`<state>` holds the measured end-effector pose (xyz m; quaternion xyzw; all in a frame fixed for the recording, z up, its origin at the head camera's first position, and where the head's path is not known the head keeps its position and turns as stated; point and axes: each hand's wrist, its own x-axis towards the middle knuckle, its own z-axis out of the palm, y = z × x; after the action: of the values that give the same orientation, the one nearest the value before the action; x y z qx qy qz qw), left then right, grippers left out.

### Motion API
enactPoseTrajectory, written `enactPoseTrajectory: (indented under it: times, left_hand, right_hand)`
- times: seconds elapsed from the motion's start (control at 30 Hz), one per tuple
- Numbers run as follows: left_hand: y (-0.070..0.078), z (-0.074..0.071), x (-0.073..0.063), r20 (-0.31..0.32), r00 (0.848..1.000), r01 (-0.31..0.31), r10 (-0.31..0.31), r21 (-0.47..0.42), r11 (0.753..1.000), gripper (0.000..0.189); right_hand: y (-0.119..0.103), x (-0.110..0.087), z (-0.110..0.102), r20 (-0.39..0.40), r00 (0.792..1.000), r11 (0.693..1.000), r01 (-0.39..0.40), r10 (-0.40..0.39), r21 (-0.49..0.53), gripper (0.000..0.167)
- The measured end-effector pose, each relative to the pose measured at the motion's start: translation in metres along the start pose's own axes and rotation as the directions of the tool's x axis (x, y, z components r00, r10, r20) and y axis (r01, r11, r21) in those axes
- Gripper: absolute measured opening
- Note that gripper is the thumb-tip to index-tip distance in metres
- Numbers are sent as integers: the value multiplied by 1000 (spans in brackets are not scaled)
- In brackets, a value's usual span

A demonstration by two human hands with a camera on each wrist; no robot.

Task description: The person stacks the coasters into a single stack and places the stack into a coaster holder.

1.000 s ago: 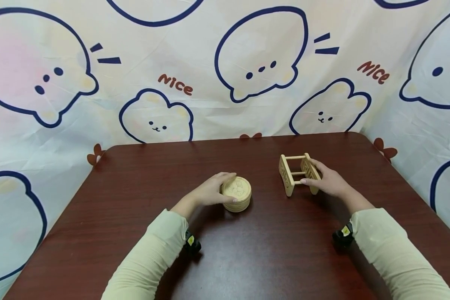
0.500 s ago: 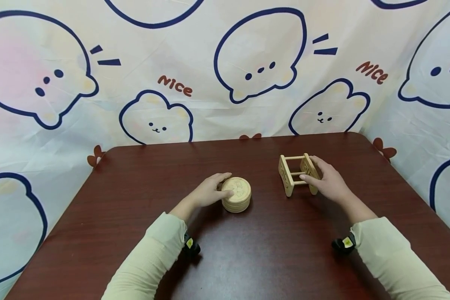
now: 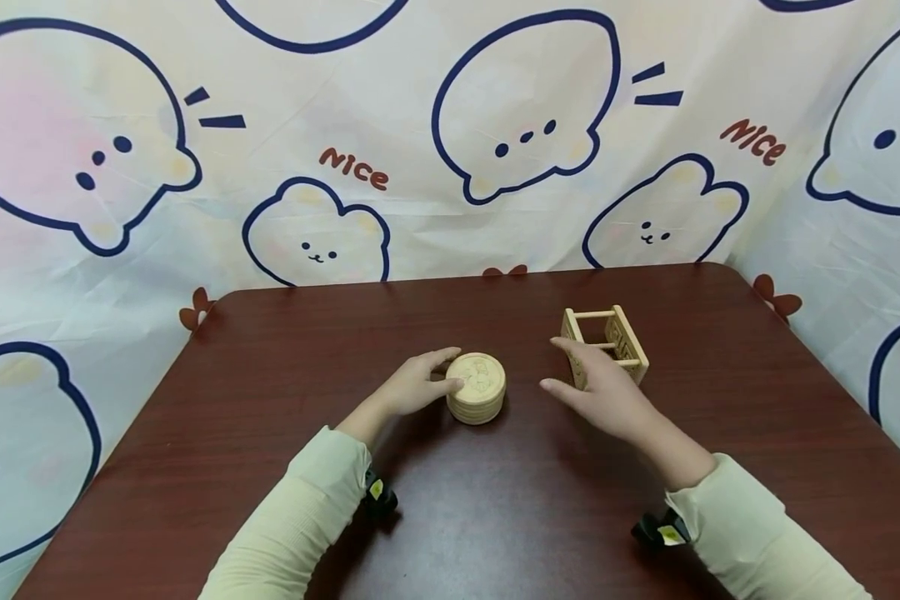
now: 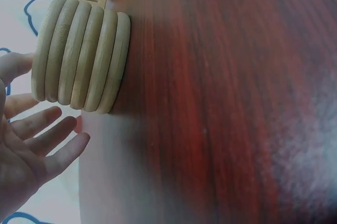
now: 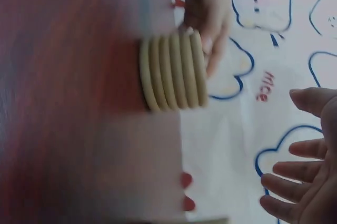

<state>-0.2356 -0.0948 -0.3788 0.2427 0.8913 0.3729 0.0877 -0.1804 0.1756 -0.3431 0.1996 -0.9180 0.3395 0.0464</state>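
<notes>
A stack of several round wooden coasters (image 3: 477, 389) stands mid-table, with an engraved pattern on the top one. My left hand (image 3: 414, 386) is at the stack's left side. In the left wrist view its thumb is right at the top coaster's edge, and the other fingers (image 4: 52, 142) spread loosely beyond the stack. Right of the stack stands a light wooden coaster rack (image 3: 629, 343) with carved end panels joined by rods. My right hand (image 3: 606, 392), fingers extended and holding nothing, is between stack and rack, covering part of the rack in the head view.
The dark reddish-brown table (image 3: 285, 350) has rounded far corners. A pale cloth backdrop (image 3: 420, 233) printed with cartoon bears hangs behind and along the sides. Black wrist cameras (image 3: 660, 529) sit under both sleeves.
My right hand has come away from the rack's right end and moved left toward the stack. The rack has turned slightly. My left hand's thumb has eased back a little on the stack.
</notes>
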Motion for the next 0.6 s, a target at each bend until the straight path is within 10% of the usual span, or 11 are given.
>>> enactPoseTrajectory:
  times: [0.23,0.6]
  left_hand:
    - [4,2,3,-25,999,35,-35,4,999,52]
    - [8,7,5,-10,987,157,-158,-79,984,52]
  right_hand:
    - [7,10,35,180,978,966,-143,105,213,58]
    - [7,30,59,349,899,785,-410,264,464,58]
